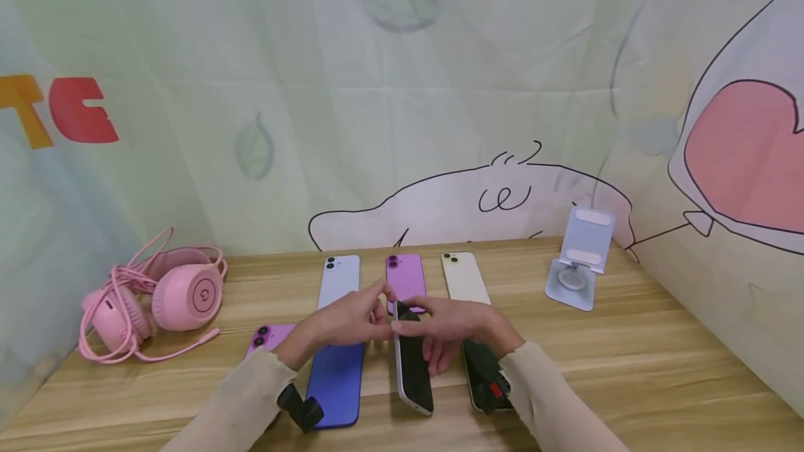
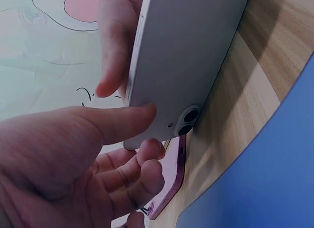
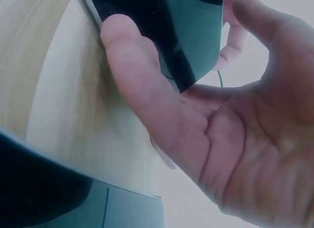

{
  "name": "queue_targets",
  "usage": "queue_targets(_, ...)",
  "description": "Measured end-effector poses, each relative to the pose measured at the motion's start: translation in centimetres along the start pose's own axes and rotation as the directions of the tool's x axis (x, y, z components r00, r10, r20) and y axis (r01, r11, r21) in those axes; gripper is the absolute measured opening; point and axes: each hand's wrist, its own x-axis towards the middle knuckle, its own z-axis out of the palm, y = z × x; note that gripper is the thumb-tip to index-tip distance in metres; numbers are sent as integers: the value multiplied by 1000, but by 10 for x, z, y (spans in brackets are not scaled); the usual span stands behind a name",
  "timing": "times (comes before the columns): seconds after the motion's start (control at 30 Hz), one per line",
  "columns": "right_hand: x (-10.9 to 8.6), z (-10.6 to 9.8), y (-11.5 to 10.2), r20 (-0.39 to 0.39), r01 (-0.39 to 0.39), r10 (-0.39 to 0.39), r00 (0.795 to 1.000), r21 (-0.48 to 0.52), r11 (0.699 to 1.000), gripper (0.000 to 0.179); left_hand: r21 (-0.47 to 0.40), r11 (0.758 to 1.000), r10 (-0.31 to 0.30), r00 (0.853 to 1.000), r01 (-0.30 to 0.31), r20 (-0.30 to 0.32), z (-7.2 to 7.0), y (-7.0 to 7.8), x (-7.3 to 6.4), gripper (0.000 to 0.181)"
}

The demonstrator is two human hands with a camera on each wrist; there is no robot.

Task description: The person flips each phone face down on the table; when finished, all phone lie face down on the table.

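Head view first: a white phone [image 1: 414, 368] is up between both hands over the middle of the wooden table [image 1: 641, 361], tipped onto its side with the black screen turned toward the right hand [image 1: 452, 323]. The pale frame catches the light along the upper edge; whether the lower edge touches the wood is hard to tell. The left hand [image 1: 354, 316] is at the far end, fingers bent, thumb close to the right thumb. The right hand has it from the screen side, thumb over the upper edge. The blue phone [image 1: 336, 389] is just to the left, the dark phone [image 1: 480, 375] sits under the right wrist, and the purple phone [image 1: 405, 270] is right past the far end.

Left wrist view gets the back — plain, smooth white, two camera lenses [image 2: 187, 121] in one corner. The left hand is in a narrow pinch at that end: thumb flat on the back, fingers curled by the short edge. How hard it squeezes, can't tell.

Right wrist view is all glossy black glass with a diagonal reflection. The right hand is partly closed around the phone — long fingers across the screen side, thumb by the edge.
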Motion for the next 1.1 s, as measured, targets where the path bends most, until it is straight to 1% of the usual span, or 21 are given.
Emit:
queue_targets(0.2, 0, 1, -1, -14, 2, -3, 1000, -22, 1000, 85, 2, 998, 66, 998, -66, -21, 1, 0, 0, 43)
queue_targets(0.37, -1, 2, -1, -20, 4, -4, 1000, -27, 1000, 86, -10, 997, 78, 997, -79, -26, 2, 2, 0, 44)
queue_targets(0.5, -1, 2, -3, -15, 16, -16, 1000, -15, 1000, 84, -43, 997, 65, 998, -66, -18, 4, 2, 0, 45)
queue_targets(0.6, -1, 3, -5, -12, 28, -28, 1000, -8, 1000, 81, -80, 996, 40, 999, -41, -7, 5, 3, 1, 45)
queue_targets(0.73, -2, 3, -8, -17, 33, -33, 999, -3, 999, 78, -100, 995, 5, 1000, -3, 22, 7, 3, 2, 47)
queue_targets(0.9, -3, 3, -9, -26, 39, -39, 999, 4, 999, 73, -91, 996, 11, 998, -6, 55, 10, 2, 2, 47)
queue_targets(0.97, -3, 3, -9, -28, 51, -51, 998, -1, 999, 70, -90, 996, 20, 998, -14, 61, 11, 2, 2, 47)
queue_targets(1.1, -4, 3, -9, -36, 75, -75, 997, -9, 997, 66, -86, 996, 16, 997, -10, 78, 14, 2, 2, 47)
